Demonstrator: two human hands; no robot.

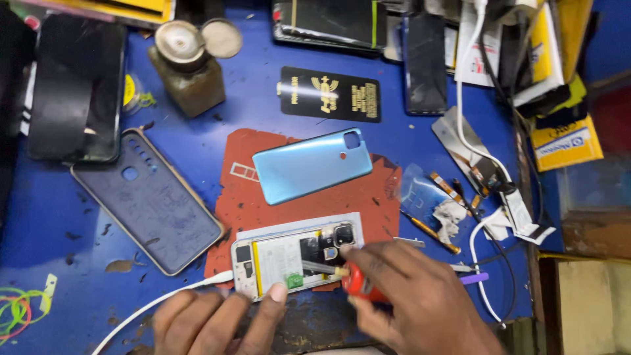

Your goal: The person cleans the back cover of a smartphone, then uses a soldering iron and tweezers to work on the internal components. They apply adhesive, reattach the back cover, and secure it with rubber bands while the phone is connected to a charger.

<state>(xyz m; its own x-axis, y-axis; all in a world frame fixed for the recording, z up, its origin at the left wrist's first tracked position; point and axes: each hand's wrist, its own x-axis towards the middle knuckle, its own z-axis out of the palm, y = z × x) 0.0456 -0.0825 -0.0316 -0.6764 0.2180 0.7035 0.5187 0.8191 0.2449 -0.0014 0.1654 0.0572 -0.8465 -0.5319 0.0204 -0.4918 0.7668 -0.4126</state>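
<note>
An opened smartphone with its back removed, showing a white battery and dark circuit board (296, 260), lay on a rust-red rubber work mat (246, 197) on a blue table (79, 263). Its long axis ran left to right, camera end to the right, and a white cable (158, 304) was plugged into its left end.

The left hand (210, 322) rested at the phone's near edge, fingers together and flat, one fingertip pressing the lower rim to steady it. The right hand (414, 302) was clamped around a red-handled screwdriver (358, 283), whose metal tip pointed left onto the board beside the camera. The phone lay just ahead of both hands, the right one nearer the camera end.

A light blue plastic back cover (312, 164) lay farther up the mat, tilted. To the left sat a dark grey phone case with a pale rim (148, 200). Beyond the mat lay a flat black rectangular package with gold print (330, 94). At the far right stood a yellow box with a white label (565, 141). A brown lidded jar (187, 69) stood at upper left.
</note>
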